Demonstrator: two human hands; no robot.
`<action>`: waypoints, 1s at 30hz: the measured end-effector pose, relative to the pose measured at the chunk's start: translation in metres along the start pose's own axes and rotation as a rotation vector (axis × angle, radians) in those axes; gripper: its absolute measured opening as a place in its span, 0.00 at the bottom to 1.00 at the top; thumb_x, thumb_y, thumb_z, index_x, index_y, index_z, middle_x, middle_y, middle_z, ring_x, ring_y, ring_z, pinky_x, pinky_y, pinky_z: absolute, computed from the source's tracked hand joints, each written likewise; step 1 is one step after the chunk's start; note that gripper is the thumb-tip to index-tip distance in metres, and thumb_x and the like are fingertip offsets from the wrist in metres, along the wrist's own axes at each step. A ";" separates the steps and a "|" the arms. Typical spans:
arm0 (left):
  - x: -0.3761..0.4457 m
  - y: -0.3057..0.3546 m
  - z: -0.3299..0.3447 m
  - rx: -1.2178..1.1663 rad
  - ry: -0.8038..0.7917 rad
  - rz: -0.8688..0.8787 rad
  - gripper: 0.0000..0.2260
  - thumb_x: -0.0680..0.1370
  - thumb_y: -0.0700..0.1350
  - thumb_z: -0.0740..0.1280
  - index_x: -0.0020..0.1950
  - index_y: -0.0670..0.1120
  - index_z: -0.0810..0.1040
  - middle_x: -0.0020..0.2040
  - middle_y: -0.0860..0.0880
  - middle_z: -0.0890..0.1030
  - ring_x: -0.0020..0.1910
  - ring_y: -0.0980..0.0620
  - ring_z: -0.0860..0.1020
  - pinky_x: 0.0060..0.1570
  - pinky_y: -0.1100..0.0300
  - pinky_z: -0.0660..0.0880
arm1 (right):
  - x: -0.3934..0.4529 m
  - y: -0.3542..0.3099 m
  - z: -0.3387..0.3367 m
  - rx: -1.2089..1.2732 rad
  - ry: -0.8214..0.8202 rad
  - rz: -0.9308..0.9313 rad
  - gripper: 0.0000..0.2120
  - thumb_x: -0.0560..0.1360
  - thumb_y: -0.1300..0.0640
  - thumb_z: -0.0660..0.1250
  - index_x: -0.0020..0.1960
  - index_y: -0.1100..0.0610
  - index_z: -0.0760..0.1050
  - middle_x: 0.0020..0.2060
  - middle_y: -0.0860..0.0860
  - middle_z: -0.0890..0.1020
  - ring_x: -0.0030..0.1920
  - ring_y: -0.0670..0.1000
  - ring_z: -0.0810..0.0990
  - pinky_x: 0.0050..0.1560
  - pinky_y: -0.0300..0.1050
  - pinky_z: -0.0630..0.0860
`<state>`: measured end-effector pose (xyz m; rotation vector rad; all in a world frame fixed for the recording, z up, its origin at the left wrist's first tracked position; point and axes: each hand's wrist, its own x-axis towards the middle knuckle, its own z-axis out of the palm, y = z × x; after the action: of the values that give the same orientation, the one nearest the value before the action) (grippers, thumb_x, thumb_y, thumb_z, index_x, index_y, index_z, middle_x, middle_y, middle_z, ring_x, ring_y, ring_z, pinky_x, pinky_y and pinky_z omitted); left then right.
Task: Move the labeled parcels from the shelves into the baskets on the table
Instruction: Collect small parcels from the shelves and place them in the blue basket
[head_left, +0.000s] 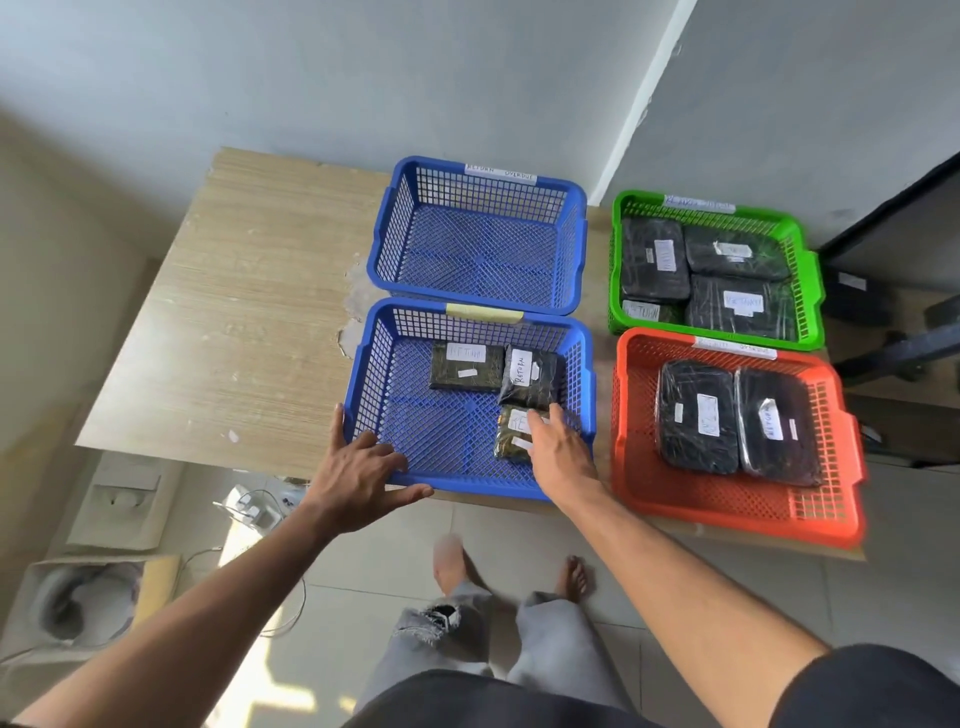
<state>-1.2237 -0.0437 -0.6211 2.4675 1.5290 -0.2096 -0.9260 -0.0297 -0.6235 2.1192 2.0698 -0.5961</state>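
Observation:
Four baskets stand on a wooden table (249, 291). The near blue basket (415, 457) holds three black wrapped parcels with white labels: one flat at the back (465, 366), one beside it (527, 376), and one at the front right (511, 436). My right hand (558, 452) reaches into this basket with straight fingers lying on the front parcel. My left hand (363, 467) rests with spread fingers on the basket's near left corner. The far blue basket (478, 244) holds nothing. The green basket (802, 270) holds several labeled parcels. Two parcels lie in the orange basket (727, 504).
A dark shelf frame (893, 270) stands right of the table, with a dark parcel (852, 296) on it. On the tiled floor at the left lie a cardboard box (88, 603), white cables and a charger (249, 512). My bare feet stand below the table edge.

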 end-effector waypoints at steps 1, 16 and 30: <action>-0.001 0.004 -0.003 0.013 -0.003 -0.019 0.30 0.78 0.75 0.50 0.47 0.56 0.82 0.41 0.59 0.81 0.51 0.54 0.79 0.74 0.27 0.43 | -0.004 0.002 -0.003 0.018 0.008 -0.013 0.21 0.77 0.68 0.65 0.68 0.58 0.68 0.63 0.59 0.68 0.50 0.60 0.81 0.49 0.54 0.79; 0.081 0.267 -0.092 -0.412 0.345 0.344 0.33 0.78 0.59 0.68 0.78 0.46 0.66 0.76 0.47 0.68 0.74 0.48 0.67 0.73 0.54 0.67 | -0.128 0.191 -0.106 0.302 0.692 -0.150 0.24 0.78 0.49 0.66 0.71 0.58 0.72 0.69 0.56 0.74 0.71 0.57 0.70 0.72 0.51 0.67; 0.186 0.615 -0.196 -0.487 0.471 0.600 0.30 0.78 0.59 0.65 0.76 0.46 0.66 0.73 0.48 0.69 0.73 0.47 0.69 0.72 0.50 0.69 | -0.256 0.519 -0.253 0.220 0.904 0.085 0.22 0.78 0.50 0.69 0.69 0.58 0.73 0.69 0.54 0.74 0.69 0.53 0.73 0.70 0.48 0.71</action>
<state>-0.5907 -0.0944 -0.4036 2.5043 0.7479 0.7913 -0.3648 -0.2093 -0.3964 2.9574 2.3306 0.2346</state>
